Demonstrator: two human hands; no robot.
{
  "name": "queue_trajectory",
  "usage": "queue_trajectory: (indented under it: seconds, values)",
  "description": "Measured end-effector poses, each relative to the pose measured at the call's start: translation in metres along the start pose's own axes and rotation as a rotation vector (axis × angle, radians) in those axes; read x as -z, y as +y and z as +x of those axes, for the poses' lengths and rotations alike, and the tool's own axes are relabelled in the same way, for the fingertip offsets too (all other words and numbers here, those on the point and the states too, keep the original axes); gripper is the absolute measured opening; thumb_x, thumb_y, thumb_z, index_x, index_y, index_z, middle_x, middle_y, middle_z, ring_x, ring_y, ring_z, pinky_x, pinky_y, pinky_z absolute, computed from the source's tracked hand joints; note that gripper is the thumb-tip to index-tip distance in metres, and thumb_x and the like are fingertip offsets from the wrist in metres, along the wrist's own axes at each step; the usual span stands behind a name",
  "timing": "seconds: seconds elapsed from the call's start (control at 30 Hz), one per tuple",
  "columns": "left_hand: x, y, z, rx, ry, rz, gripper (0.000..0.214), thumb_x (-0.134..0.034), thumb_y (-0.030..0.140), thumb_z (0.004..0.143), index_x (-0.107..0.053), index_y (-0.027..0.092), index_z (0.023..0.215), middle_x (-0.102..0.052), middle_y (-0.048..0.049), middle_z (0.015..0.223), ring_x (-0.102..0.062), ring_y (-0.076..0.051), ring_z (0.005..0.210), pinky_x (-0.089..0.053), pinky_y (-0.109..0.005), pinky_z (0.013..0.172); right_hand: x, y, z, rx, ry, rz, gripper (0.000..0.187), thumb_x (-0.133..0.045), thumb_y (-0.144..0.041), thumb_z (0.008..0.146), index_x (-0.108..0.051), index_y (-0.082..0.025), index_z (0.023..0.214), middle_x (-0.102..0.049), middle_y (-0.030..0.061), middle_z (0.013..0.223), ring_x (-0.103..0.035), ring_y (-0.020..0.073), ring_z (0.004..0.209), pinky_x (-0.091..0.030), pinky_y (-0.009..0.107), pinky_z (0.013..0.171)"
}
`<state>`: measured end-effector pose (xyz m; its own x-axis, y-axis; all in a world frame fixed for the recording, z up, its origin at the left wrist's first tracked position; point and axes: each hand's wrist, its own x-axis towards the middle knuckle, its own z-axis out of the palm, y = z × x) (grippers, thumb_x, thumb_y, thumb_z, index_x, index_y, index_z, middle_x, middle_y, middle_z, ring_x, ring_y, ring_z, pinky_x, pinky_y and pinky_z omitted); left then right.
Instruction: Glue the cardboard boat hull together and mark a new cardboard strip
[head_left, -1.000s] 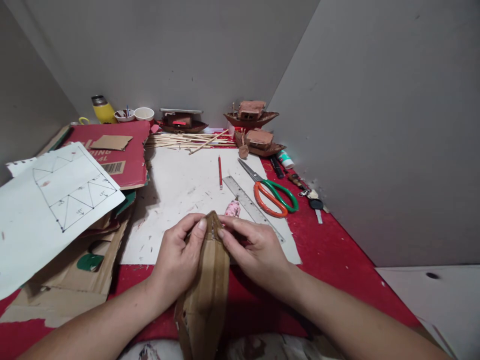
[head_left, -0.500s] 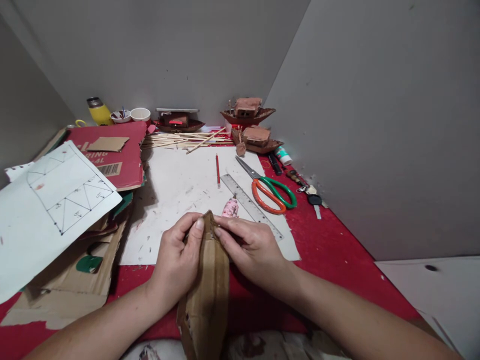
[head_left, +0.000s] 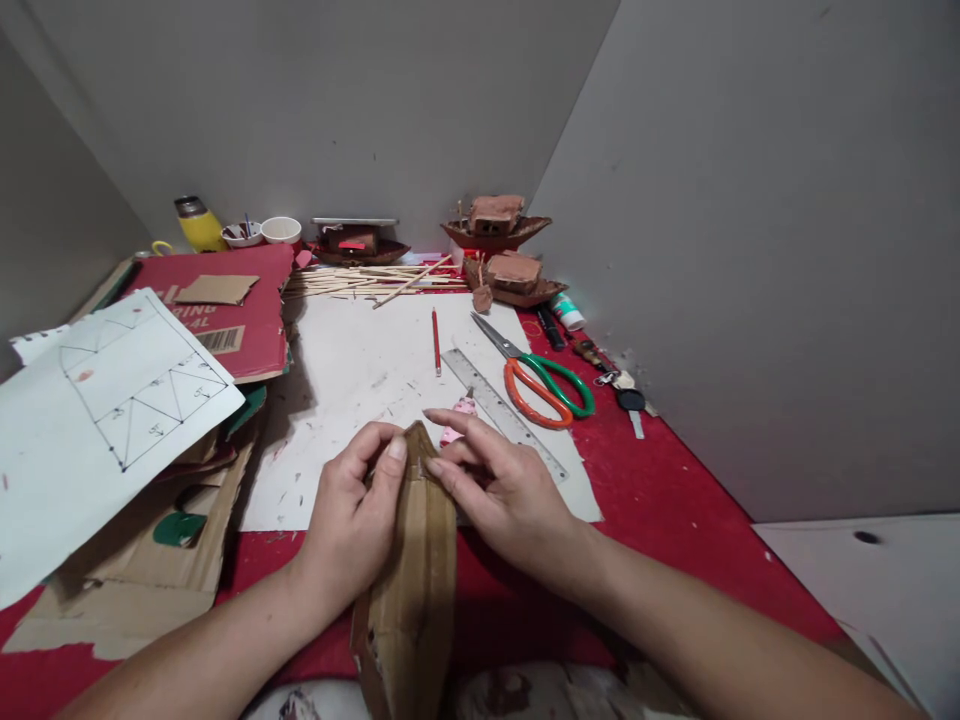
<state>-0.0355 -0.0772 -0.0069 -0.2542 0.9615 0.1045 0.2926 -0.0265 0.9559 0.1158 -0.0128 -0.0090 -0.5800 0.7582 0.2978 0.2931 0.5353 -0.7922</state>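
From where I stand, the step in hand looks like shaping or closing the pointed end of a brown cardboard boat hull [head_left: 416, 600]. Take that tip as the middle of a dial, with twelve straight ahead of the person: the hull runs down towards six, between the forearms, over the near edge of the desk [head_left: 645, 500].

The left hand [head_left: 356, 505], at about seven, is closed in a firm pinch on the hull's left wall, thumb on top near the tip. The right hand [head_left: 517, 500], at about four, is half open: its thumb rests at the right edge, while the forefinger points out past the tip, apart from the thumb. Whether its curled fingers have hold of the wall behind, I can't tell.

I'd say the next move calls for a steady left pinch and a light, exact right fingertip, since thin card could crease or split at that narrow point. A frayed pale mark shows there, too small to read. Should the seam want glue, the pink tube [head_left: 466, 406] lies close at two o'clock; the scissors [head_left: 517, 352] sit further out that way, past the steel ruler [head_left: 504, 412].
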Motion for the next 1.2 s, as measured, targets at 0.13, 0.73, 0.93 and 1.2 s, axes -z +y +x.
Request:
queue_trajectory:
  seconds: [0.13, 0.73, 0.93, 1.2]
  values:
    - [-0.001, 0.0001, 0.0002, -0.004, 0.027, -0.011, 0.021, -0.048, 0.033, 0.095, -0.065, 0.023, 0.102, -0.067, -0.0028, 0.114, -0.059, -0.018, 0.109, -0.041, -0.027, 0.095, 0.0003, -0.0008, 0.0002, -0.009, -0.009, 0.019, 0.022, -0.052, -0.015, 0.088, -0.052, -0.021, 0.109, -0.068, -0.003, 0.068, -0.061, 0.0124, 0.058, -0.048, 0.022, 0.059]
    - [-0.004, -0.0007, -0.0002, -0.001, 0.069, -0.068, 0.019, -0.051, 0.031, 0.094, -0.067, 0.022, 0.097, -0.067, -0.0034, 0.119, -0.057, -0.018, 0.116, -0.039, -0.029, 0.102, -0.0019, 0.0034, 0.0013, -0.054, 0.018, 0.194, 0.006, -0.058, -0.015, 0.085, -0.061, -0.019, 0.081, -0.06, -0.004, 0.066, -0.055, 0.0094, 0.06, -0.045, 0.019, 0.059]
    - [-0.0027, 0.0002, -0.0003, 0.001, 0.047, -0.093, 0.02, -0.05, 0.031, 0.094, -0.067, 0.021, 0.096, -0.068, -0.0023, 0.115, -0.057, -0.017, 0.113, -0.039, -0.027, 0.1, -0.0033, 0.0024, 0.0025, -0.083, 0.021, 0.259, 0.007, -0.059, -0.016, 0.084, -0.065, -0.018, 0.081, -0.063, -0.0026, 0.067, -0.057, 0.0103, 0.061, -0.047, 0.019, 0.059]
    - [-0.0013, 0.0007, -0.0008, 0.012, 0.037, -0.107, 0.023, -0.048, 0.033, 0.096, -0.062, 0.024, 0.112, -0.067, -0.0004, 0.116, -0.057, -0.015, 0.112, -0.04, -0.025, 0.097, -0.0023, 0.0022, 0.003, -0.087, 0.023, 0.274, 0.007, -0.06, -0.016, 0.083, -0.067, -0.018, 0.083, -0.067, -0.0015, 0.07, -0.06, 0.0107, 0.062, -0.049, 0.019, 0.06]
